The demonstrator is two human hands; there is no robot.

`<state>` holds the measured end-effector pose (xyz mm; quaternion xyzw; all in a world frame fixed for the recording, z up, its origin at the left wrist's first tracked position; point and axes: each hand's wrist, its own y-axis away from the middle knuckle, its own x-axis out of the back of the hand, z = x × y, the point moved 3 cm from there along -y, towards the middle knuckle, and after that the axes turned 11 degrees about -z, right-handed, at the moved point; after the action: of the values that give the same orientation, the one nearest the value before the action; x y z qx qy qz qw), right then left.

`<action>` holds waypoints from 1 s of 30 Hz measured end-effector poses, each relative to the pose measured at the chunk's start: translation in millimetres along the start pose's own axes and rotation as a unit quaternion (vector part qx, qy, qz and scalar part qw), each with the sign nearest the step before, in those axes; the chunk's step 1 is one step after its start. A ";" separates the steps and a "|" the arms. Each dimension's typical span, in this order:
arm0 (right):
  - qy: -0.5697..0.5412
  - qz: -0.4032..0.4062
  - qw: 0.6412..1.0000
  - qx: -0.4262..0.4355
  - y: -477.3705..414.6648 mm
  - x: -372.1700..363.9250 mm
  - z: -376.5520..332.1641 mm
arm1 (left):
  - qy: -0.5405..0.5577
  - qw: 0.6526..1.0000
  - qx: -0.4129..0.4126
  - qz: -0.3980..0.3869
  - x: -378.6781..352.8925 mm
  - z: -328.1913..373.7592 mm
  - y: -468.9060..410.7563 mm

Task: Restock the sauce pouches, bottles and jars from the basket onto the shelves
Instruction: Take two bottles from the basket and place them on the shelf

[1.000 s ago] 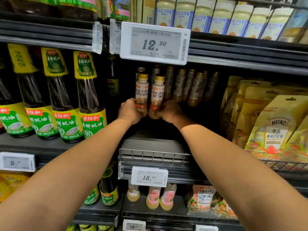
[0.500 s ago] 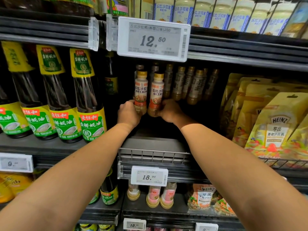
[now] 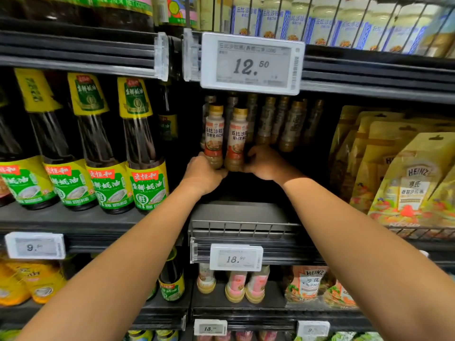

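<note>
Two small dressing bottles with yellow caps and white-orange labels stand side by side deep in the middle shelf bay. My left hand (image 3: 203, 174) grips the base of the left dressing bottle (image 3: 214, 134). My right hand (image 3: 262, 163) grips the base of the right dressing bottle (image 3: 237, 137). Behind them, more of the same bottles (image 3: 283, 121) stand in a dim row. The basket is out of view.
Tall oyster sauce bottles (image 3: 145, 148) crowd the shelf to the left. Yellow Heinz pouches (image 3: 413, 183) hang at the right. A price tag reading 12.50 (image 3: 252, 64) juts out overhead. The grey shelf with a wire front rail (image 3: 243, 227) lies below my hands.
Both hands with their bottles stay in nearly the same spot at the back of the shelf; the view has shifted slightly.
</note>
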<state>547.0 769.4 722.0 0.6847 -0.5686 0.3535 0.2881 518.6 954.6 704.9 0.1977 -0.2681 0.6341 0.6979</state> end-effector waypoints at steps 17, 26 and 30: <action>-0.298 0.261 0.914 0.082 264.7 8.2 -20.4 | 0.221 0.934 -0.269 -0.076 -48.4 101.6 152.6; -0.315 0.350 0.880 -0.055 424.1 19.9 84.5 | 0.295 0.867 -0.181 -0.360 -215.9 162.3 227.1; -0.312 0.403 0.850 -0.131 511.7 18.7 132.4 | 0.300 0.820 -0.152 -0.463 -289.1 193.3 281.2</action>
<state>67.1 557.3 656.0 0.4251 -0.8959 0.1282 0.0145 201.0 643.5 656.6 -0.0095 -0.0152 0.2152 0.9764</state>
